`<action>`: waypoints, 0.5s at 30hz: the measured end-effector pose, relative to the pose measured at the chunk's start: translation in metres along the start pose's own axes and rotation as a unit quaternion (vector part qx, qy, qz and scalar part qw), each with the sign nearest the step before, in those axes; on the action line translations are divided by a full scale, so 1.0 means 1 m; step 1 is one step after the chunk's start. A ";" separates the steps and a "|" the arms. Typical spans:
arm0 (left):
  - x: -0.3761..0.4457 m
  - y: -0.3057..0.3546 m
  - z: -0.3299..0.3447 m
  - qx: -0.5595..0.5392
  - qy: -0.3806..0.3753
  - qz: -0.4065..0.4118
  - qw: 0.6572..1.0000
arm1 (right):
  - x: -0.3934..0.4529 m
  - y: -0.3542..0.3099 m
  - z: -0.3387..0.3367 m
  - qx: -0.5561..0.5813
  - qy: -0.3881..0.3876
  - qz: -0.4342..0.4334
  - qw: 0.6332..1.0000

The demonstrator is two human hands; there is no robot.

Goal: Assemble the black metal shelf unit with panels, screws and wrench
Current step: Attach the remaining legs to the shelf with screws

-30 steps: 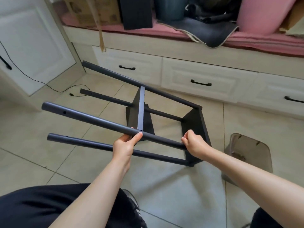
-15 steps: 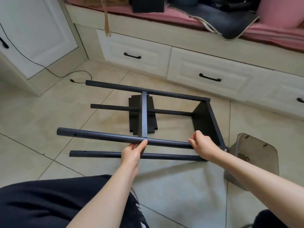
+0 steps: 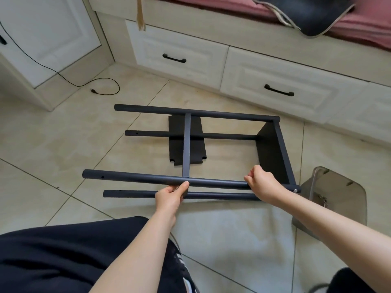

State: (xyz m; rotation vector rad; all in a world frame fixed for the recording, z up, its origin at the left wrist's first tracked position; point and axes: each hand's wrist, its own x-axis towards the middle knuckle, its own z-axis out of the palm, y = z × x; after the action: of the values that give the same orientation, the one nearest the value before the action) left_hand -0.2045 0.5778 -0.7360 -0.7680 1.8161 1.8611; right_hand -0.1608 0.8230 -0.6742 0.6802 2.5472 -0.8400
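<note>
The shelf lies on its side on the floor, posts running left-right. Both hands grip the near upper post: left hand at mid-length, right hand nearer the end panel. Open post ends point left.

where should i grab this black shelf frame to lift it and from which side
Probably by the near upper tube, from above on your side, hands apart as the left hand and right hand hold it now. The shelf frame lies on its side, so that round tube is topmost, bare and thin enough to wrap fingers round.
</note>
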 end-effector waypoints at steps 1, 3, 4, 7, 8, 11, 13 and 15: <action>0.001 -0.003 -0.001 0.000 0.008 -0.001 1.000 | 0.000 -0.001 0.002 -0.003 -0.007 0.001 1.000; 0.002 -0.006 -0.003 0.000 0.016 -0.009 1.000 | -0.001 -0.002 0.005 -0.008 -0.013 0.005 1.000; 0.003 -0.006 -0.003 0.005 0.016 -0.014 1.000 | -0.001 -0.002 0.007 -0.010 -0.011 0.006 1.000; 0.004 -0.005 -0.005 0.036 0.018 -0.019 0.999 | -0.001 -0.002 0.010 -0.020 -0.003 0.007 1.000; 0.004 -0.003 -0.006 0.055 0.023 -0.014 0.998 | -0.001 -0.002 0.010 -0.020 -0.003 0.007 1.000; 0.004 0.002 -0.010 0.249 0.050 0.051 0.966 | -0.001 -0.002 0.011 -0.019 -0.009 0.007 1.000; 0.001 0.008 -0.010 0.379 0.096 0.096 0.916 | -0.001 -0.001 0.012 -0.019 -0.008 0.007 1.000; -0.002 0.015 -0.009 0.468 0.137 0.129 0.864 | -0.001 -0.001 0.012 -0.022 -0.008 0.006 1.000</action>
State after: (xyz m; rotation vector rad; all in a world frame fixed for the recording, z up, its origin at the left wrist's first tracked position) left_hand -0.2119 0.5686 -0.7239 -0.4240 2.7295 0.7599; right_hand -0.1582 0.8147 -0.6825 0.6706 2.5368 -0.7806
